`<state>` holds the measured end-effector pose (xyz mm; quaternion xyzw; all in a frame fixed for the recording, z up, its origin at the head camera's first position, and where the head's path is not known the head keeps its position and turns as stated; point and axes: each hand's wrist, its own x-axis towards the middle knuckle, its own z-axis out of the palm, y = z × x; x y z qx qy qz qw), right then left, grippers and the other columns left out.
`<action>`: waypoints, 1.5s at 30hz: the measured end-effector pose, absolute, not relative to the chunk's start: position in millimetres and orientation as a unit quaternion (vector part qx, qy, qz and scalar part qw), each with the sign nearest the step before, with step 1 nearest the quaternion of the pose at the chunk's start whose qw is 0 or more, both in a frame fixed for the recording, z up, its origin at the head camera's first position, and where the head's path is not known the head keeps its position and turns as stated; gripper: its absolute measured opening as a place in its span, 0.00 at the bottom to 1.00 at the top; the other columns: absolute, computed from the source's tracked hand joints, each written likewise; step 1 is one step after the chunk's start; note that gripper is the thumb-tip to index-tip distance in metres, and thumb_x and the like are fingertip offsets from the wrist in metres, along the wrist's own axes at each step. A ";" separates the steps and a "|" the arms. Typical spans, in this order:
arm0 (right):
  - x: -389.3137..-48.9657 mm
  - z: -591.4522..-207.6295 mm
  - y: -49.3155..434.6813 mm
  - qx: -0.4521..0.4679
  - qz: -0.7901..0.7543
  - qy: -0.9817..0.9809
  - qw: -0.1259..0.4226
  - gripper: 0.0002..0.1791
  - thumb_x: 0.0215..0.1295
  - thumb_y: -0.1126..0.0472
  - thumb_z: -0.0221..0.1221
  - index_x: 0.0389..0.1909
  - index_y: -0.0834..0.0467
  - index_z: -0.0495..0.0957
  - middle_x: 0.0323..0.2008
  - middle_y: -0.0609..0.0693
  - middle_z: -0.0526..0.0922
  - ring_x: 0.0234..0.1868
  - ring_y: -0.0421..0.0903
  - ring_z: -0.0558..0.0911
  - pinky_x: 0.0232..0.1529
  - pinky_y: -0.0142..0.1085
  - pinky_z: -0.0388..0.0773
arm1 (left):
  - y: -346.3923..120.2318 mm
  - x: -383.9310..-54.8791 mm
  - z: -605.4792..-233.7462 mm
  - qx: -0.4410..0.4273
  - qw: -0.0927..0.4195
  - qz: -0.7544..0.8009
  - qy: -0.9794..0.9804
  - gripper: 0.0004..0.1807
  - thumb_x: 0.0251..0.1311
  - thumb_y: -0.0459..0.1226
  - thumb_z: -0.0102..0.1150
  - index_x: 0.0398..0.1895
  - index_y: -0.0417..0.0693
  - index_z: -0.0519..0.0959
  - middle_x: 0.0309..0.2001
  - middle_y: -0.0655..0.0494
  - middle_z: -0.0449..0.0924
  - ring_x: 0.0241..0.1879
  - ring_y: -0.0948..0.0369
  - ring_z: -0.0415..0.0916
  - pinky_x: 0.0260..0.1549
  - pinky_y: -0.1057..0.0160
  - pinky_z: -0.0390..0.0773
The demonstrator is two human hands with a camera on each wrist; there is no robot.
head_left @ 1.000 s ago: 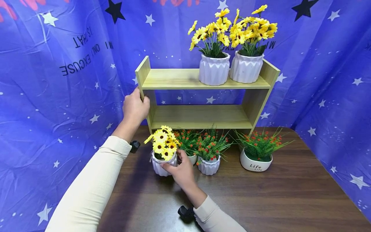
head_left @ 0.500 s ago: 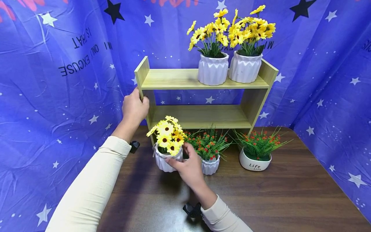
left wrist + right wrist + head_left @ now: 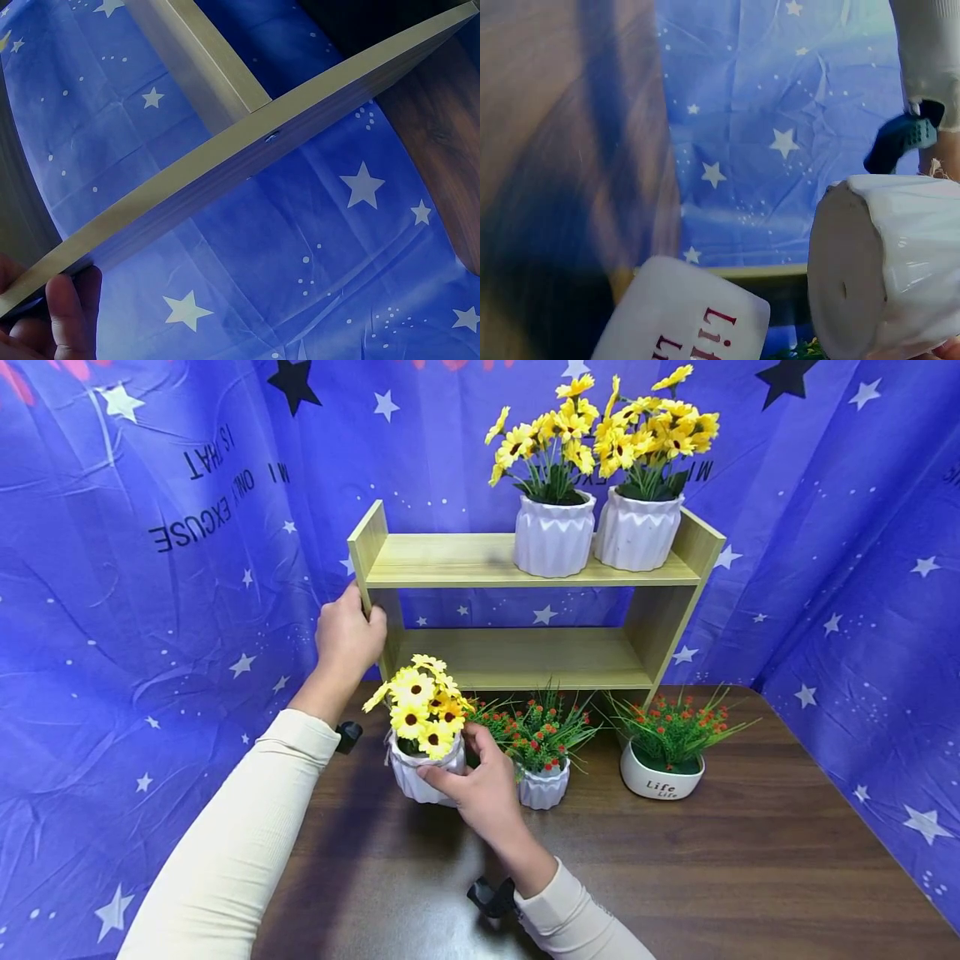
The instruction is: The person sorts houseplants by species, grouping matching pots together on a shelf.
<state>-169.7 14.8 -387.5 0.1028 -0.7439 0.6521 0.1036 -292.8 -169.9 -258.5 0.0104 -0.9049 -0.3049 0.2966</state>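
With thumb and fingers, my left hand grips the left side panel of a light wooden shelf. That panel runs diagonally across the left wrist view, my fingers at its lower end. My right hand holds a potted yellow daisy plant by the right side of its white ribbed pot. The plant is tilted slightly and raised off the table, in front of the shelf's left end. In the right wrist view the underside of the pot shows; most of that hand is out of frame.
Two potted yellow daisies stand on the top shelf, toward the right. Before the shelf, on the brown table, are a red-flowered plant in a ribbed pot and another in a "Life" pot. A blue starry curtain surrounds everything.
My right hand has raised the potted daisy slightly; the pot shifted right, then back left, now partly hiding the red-flowered plant behind. My left hand keeps its hold on the shelf panel.
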 end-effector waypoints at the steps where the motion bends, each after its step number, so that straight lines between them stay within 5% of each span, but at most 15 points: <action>1: -168.5 -388.9 12.7 0.106 0.652 -0.744 0.103 0.37 0.42 0.52 0.78 0.56 0.54 0.76 0.49 0.48 0.84 0.50 0.43 0.81 0.48 0.39 0.77 | -169.9 -292.8 -258.5 0.010 0.295 -0.305 -0.906 0.12 0.63 0.38 0.48 0.44 0.42 0.75 0.39 0.38 0.83 0.43 0.37 0.80 0.35 0.38 0.73; 26: -143.9 -460.9 -34.2 0.168 0.672 -0.721 -0.018 0.33 0.43 0.59 0.78 0.52 0.58 0.76 0.46 0.46 0.86 0.46 0.38 0.82 0.49 0.34 0.76 | -171.4 -293.0 -258.4 0.000 0.289 -0.306 -0.907 0.14 0.63 0.37 0.48 0.47 0.40 0.76 0.42 0.36 0.83 0.45 0.37 0.80 0.38 0.39 0.74; 35: -155.5 -476.9 -32.7 0.143 0.643 -0.752 -0.006 0.34 0.40 0.57 0.78 0.52 0.55 0.77 0.44 0.42 0.85 0.44 0.38 0.82 0.48 0.33 0.76 | -172.2 -293.4 -257.6 -0.003 0.291 -0.308 -0.906 0.14 0.63 0.37 0.49 0.47 0.39 0.76 0.42 0.36 0.83 0.44 0.37 0.80 0.37 0.39 0.73; 45: -178.5 -479.3 -11.9 0.111 0.645 -0.755 0.034 0.34 0.42 0.57 0.77 0.52 0.61 0.76 0.45 0.49 0.85 0.44 0.43 0.82 0.48 0.35 0.76 | -172.5 -293.8 -257.2 -0.002 0.288 -0.307 -0.907 0.12 0.63 0.38 0.48 0.45 0.41 0.75 0.42 0.36 0.83 0.43 0.37 0.80 0.36 0.39 0.73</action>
